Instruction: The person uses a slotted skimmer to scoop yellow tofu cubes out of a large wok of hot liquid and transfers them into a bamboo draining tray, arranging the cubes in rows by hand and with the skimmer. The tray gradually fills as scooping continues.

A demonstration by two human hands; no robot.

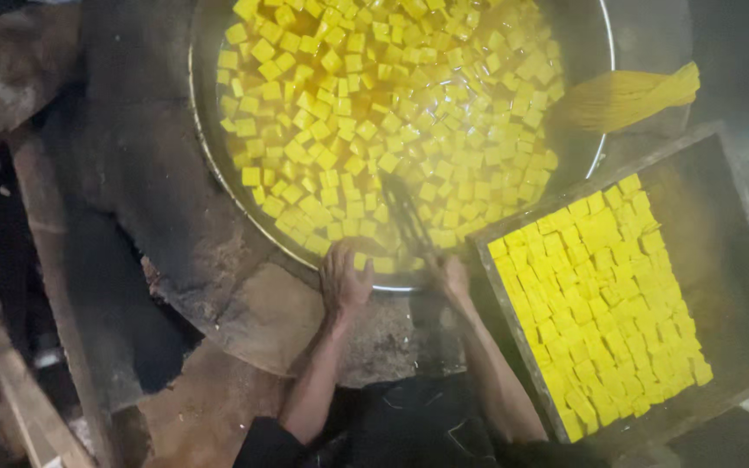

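A wide metal wok (210, 165) holds yellow liquid with several yellow tofu cubes (374, 113) floating in it. My left hand (342, 279) rests on the wok's near rim, fingers curled over the edge. My right hand (451, 276) grips the handle of a dark wire skimmer (405, 212) that reaches into the liquid among the cubes. To the right, a dark wooden tray (730, 217) sits tilted, its left half packed with rows of yellow tofu cubes (604, 303).
A yellow-stained cloth bundle (621, 97) lies across the wok's right rim. The wok sits in a soot-dark clay stove (140, 173). Wooden planks (19, 381) run along the left side.
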